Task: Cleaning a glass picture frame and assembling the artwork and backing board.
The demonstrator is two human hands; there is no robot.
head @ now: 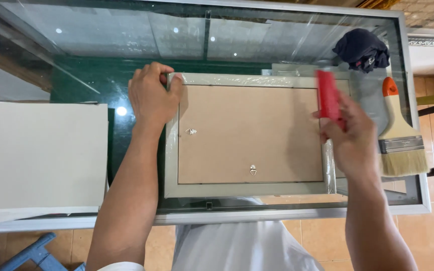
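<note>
A picture frame [249,135] lies face down on a glass tabletop [277,45], its brown backing board up and its pale border wrapped in clear plastic film. My left hand [151,98] grips the frame's far left corner, fingers curled over the edge. My right hand [352,135] holds a red flat tool [328,98], blurred by motion, over the frame's right edge. Two small metal hangers [252,169] sit on the backing.
A wide paintbrush [400,135] with an orange-tipped handle lies on the glass at the right. A dark crumpled cloth [361,49] sits at the far right corner. A white board [38,155] covers the table's left end. A blue stool [31,253] stands on the tiled floor.
</note>
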